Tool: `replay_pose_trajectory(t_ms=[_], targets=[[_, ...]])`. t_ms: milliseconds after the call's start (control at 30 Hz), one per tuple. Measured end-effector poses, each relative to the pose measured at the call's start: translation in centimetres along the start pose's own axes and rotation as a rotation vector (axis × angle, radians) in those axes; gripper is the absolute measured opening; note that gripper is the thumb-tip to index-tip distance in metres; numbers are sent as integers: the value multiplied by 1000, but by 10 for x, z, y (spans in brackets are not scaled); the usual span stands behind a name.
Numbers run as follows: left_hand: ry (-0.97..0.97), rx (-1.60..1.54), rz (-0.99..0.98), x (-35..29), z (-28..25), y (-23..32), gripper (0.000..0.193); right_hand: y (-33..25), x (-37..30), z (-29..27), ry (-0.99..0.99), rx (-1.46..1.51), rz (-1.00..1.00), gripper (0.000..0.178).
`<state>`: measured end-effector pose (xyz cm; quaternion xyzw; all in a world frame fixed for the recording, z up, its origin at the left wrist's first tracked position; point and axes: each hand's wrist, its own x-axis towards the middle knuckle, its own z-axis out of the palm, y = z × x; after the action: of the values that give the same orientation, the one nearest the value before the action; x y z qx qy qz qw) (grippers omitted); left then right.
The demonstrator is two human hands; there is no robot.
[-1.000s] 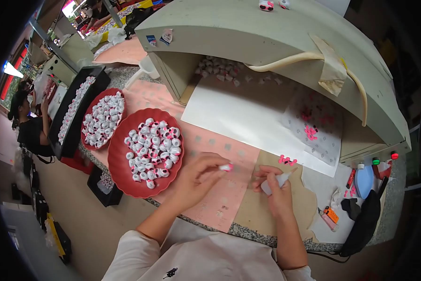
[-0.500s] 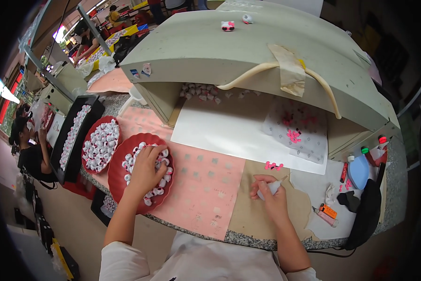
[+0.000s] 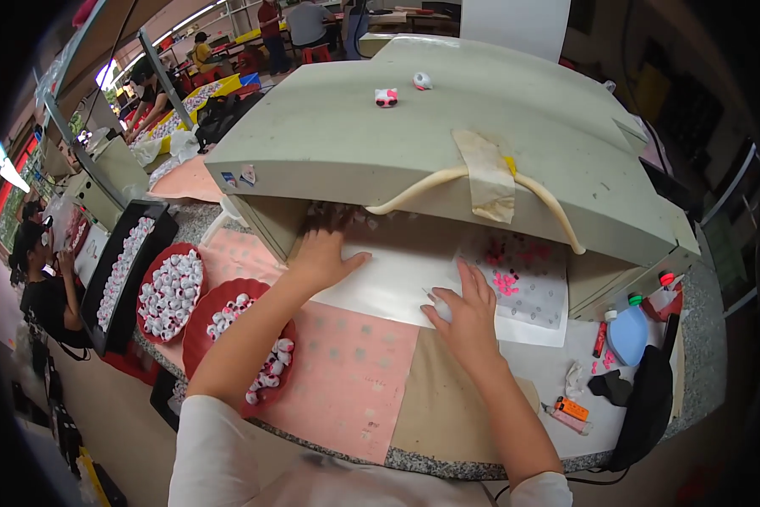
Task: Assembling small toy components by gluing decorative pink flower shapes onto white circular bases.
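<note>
Reaching into the cabinet (image 3: 312,135) — left hand (image 3: 319,260); stickers (image 3: 248,174) outside, seemingly illegible

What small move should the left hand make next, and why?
Perhaps close the left hand on a white piece under the grey hood: it reaches in, thumb spread, close to several, while the right hand holds a small bottle.

At the right, a pale blue dish (image 3: 627,338) lies near a crumpled white tissue (image 3: 574,380), an orange block (image 3: 572,409) and a long black bundle (image 3: 648,410), while a dark-clad co-worker (image 3: 46,297) occupies the far left.
</note>
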<state>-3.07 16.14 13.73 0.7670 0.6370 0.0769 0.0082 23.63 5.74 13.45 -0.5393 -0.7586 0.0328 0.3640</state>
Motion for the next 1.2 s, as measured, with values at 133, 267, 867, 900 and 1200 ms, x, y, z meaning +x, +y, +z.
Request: replay_pose_trajectory(t_ms=[133,267,867,900,1200], targets=[[9,31,17,67,0,27,49,28,28,14,9,-213,57,33],[595,-153,218,143,90,-23,45,39,57,23,-13,-140,198,45],[-276,-975,109,208,90,97,46,138,55,62,307,340,544,46],[-314,-1010,104,208,90,103,46,136,55,61,309,339,540,46],[-280,-918,432,134,66,135,37,92,15,31,239,207,469,50]])
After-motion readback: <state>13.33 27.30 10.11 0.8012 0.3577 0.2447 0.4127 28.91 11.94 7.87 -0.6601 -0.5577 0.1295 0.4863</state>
